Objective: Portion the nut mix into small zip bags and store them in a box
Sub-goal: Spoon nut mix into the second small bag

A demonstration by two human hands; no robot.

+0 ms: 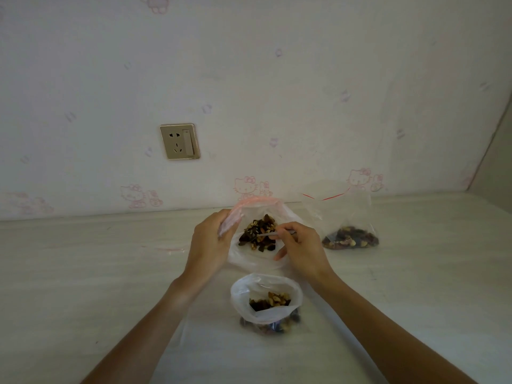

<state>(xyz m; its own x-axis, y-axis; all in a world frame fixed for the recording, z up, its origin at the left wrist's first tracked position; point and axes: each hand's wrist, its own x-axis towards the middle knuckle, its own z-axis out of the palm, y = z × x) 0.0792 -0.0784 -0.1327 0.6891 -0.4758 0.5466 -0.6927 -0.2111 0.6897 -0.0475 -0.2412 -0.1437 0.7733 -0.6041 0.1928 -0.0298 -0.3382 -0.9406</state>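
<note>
Your left hand pinches large bag rim open; right hand grips spoon buried in nut mix. Scooping step. Next: carry load to near small bag, mouth open. Far-right bag already holds nuts. Box unseen.

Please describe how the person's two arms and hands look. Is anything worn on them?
Both forearms are bare up to the bottom edge of the picture, with no sleeves in view. The left hand and the right hand have no gloves. No watch, bracelet or ring can be seen on either one.
</note>
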